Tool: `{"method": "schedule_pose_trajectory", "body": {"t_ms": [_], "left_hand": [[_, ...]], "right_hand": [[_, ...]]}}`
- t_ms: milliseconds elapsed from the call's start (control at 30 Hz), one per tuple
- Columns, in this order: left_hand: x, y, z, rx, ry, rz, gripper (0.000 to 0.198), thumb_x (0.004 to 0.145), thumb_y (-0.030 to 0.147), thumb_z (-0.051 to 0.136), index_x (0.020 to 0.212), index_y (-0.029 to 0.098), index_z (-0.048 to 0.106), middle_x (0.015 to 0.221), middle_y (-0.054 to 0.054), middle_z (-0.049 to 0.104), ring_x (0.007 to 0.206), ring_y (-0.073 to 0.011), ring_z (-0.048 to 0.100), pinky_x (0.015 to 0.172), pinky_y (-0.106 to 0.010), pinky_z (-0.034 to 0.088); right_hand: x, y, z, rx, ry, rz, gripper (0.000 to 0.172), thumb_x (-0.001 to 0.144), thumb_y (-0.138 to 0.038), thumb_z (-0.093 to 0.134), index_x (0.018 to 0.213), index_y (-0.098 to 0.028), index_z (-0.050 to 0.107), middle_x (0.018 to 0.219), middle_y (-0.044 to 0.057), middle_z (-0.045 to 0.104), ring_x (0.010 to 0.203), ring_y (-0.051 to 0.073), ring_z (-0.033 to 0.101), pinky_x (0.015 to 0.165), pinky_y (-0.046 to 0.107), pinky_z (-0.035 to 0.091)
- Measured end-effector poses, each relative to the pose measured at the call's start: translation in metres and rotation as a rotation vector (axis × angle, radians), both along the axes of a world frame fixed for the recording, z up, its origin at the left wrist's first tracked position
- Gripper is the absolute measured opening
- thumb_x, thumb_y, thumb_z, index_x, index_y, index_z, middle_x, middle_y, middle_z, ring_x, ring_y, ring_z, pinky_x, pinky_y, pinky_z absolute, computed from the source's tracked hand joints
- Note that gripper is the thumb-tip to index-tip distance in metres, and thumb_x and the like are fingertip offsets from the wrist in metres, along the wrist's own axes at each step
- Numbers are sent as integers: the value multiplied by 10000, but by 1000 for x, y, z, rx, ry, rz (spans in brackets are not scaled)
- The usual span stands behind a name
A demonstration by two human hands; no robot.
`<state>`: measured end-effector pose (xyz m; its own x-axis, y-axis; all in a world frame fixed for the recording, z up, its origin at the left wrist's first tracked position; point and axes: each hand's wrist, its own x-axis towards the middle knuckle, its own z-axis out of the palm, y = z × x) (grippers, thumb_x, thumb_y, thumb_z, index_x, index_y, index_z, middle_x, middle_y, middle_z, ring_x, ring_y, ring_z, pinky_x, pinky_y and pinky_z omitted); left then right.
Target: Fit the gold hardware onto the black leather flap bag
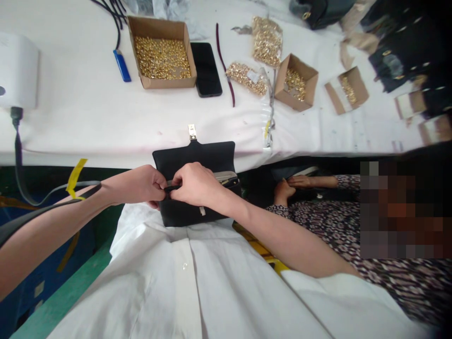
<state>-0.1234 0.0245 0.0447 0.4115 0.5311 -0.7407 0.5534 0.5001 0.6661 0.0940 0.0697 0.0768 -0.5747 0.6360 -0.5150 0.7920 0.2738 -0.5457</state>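
A small black handbag (183, 214) rests against my lap at the table's edge, its flap (196, 160) folded back with a gold clasp (191, 132) at the tip. My left hand (146, 184) is closed on the bag's left upper edge, thumb against it. Just beside it, my right hand (196, 184) pinches the same edge near the left corner, its fingers curled. What exactly lies between the fingertips is hidden. A pale lining and a gold zip show at the opening, right of my right hand.
On the white table (88, 122) stand an open box of gold fittings (162, 59), a black phone (206, 70), a blue lighter (122, 66), bags of gold parts (267, 40) and smaller boxes (296, 84). To the right sits a co-worker in a patterned sleeve (348, 181); a cable hangs at left.
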Motion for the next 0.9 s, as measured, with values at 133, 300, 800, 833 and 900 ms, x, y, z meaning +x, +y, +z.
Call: {"method": "schedule_pose_trajectory", "body": {"t_ms": [133,300,800,833,900], "left_hand": [[2,0,3,-7,7,24,82,696,275,636,628,230,623,633,25,585,689,-209,710,620,-263,535],[1,-3,-1,-50,-25,77,62,659,284,654,630,229,661,635,24,587,687,-204,688,648,-265,589],[-1,2,-2,-153,-111,125,44,640,259,669,637,235,706,678,11,655,750,-222,722,803,-337,690],[-2,2,-2,-154,-117,129,51,652,263,677,649,236,720,689,8,668,762,-227,731,805,-339,689],[-3,0,-2,-156,-136,135,82,685,278,692,695,237,762,733,-4,707,797,-239,752,821,-343,686]], "right_hand": [[0,-1,-1,-1,9,-6,71,815,-363,846,829,-297,866,768,28,782,802,229,732,684,318,447],[-3,0,2,-22,4,6,95,822,-364,840,872,-299,888,825,40,807,843,234,741,706,317,466],[-4,-1,-2,-25,86,40,175,836,-312,815,996,-302,886,942,19,845,952,233,777,764,300,501],[-3,-2,-4,-26,123,34,199,837,-291,807,1022,-287,880,979,22,850,969,227,780,771,293,509],[-1,-5,-9,-30,198,16,245,837,-239,786,1070,-251,859,1016,26,851,975,210,784,791,276,527]]}}
